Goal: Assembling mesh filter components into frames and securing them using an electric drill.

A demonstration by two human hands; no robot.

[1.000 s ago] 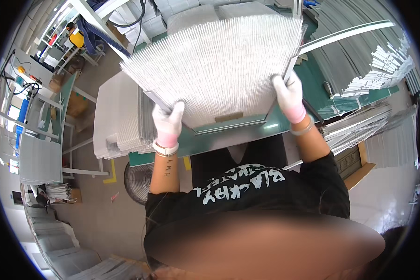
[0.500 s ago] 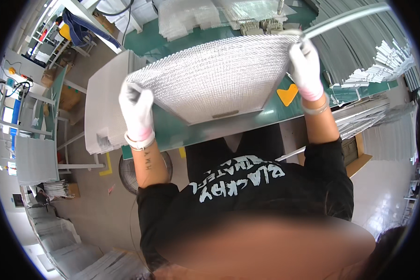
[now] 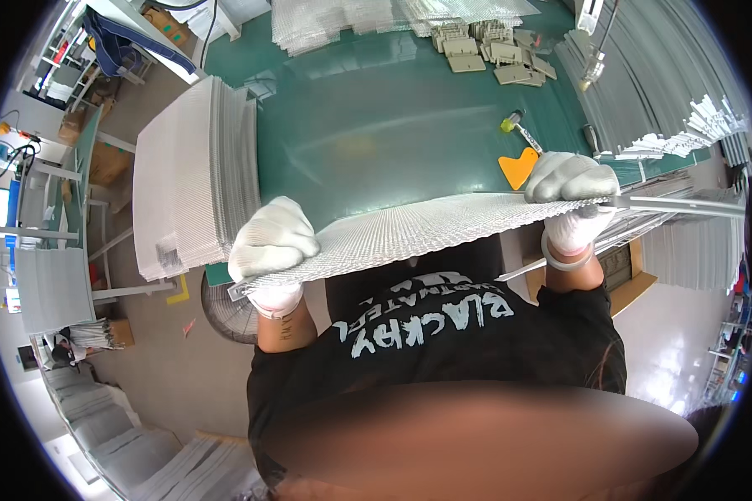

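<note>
A silvery mesh panel [image 3: 418, 230] is tilted nearly edge-on at the table's front edge, close to my body. My gloved left hand [image 3: 274, 242] is closed over its left end, fingers folded on top. At the other end my gloved right hand [image 3: 572, 179] grips the panel's corner. A long pale metal strip [image 3: 685, 205] sticks out to the right from that corner; whether it is joined to the panel or only held against it, I cannot tell. Just beyond the right hand lie an orange heart-shaped scraper [image 3: 518, 169] and a small tool with a yellow-green end [image 3: 511, 123].
The green tabletop [image 3: 376, 108] stretches ahead. A tall stack of mesh panels [image 3: 188, 179] stands at its left, with more mesh sheets [image 3: 334, 21] at the back. Small beige plates [image 3: 493, 54] are piled at back right. White strips [image 3: 685, 134] fill the right side. A fan [image 3: 230, 313] stands below.
Both hands have brought the panel down and toward me, tipping it from face-on to nearly edge-on. The strip has swung from up-right to level. The tabletop and small tool are now uncovered.
</note>
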